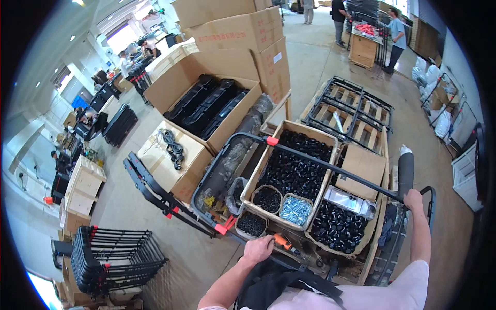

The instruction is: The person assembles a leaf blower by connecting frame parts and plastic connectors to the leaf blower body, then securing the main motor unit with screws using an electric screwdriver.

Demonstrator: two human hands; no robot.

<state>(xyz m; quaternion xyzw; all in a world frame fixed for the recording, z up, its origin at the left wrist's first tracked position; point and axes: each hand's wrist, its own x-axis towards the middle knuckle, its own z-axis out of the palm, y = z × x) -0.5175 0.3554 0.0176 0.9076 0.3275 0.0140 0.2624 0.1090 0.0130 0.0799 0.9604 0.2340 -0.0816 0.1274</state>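
Note:
A black tubular metal frame (336, 169) with red joint pieces lies across the work stand in front of me. My left hand (258, 250) is closed around its near bar, just right of a red joint piece (226, 226). At the far bar's right end, my right hand (413, 199) is wrapped round the tube. An orange-and-black hand tool (283, 241) hangs or lies just right of my left hand; its kind is unclear. Under the frame are a large bin of small black parts (297, 160), a small basket of silvery screws (295, 210) and a second box of black caps (338, 227).
Left of the stand are an open carton (235, 132) of black mouldings and a carton with a coiled cable (173, 150). Stacked black frames (113, 261) stand lower left. A wooden pallet with metal frames (356, 111) lies beyond. Several people work in the background.

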